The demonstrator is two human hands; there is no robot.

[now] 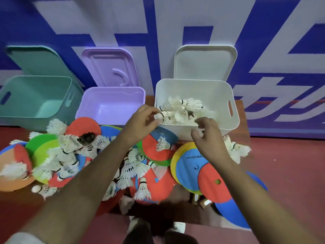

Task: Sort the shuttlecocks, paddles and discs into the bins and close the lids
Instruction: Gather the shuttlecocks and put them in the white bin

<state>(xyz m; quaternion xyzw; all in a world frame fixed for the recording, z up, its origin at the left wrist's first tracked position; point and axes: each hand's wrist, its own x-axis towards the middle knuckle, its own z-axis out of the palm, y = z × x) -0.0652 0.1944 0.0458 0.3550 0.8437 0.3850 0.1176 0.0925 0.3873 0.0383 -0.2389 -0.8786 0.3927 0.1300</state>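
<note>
Three open bins stand in a row at the back: teal (pixel 10 118), purple (pixel 112 90) and white (pixel 226 124). Several white shuttlecocks (pixel 186 103) lie inside the white bin. My left hand (pixel 140 120) reaches over that bin's front left corner and pinches a white shuttlecock (pixel 165 115) at its cork. My right hand (pixel 208 140) hovers at the bin's front wall, fingers spread, holding nothing. In front of the bins lies a pile of coloured flat discs (pixel 191 166) with many loose shuttlecocks (pixel 135 166) on top.
Each bin's lid leans upright behind it against the blue and white wall: teal lid (pixel 33 60), purple lid (pixel 109 66), white lid (pixel 204 62). The teal and purple bins hold nothing. Red floor runs right of the low brown table (pixel 243 134).
</note>
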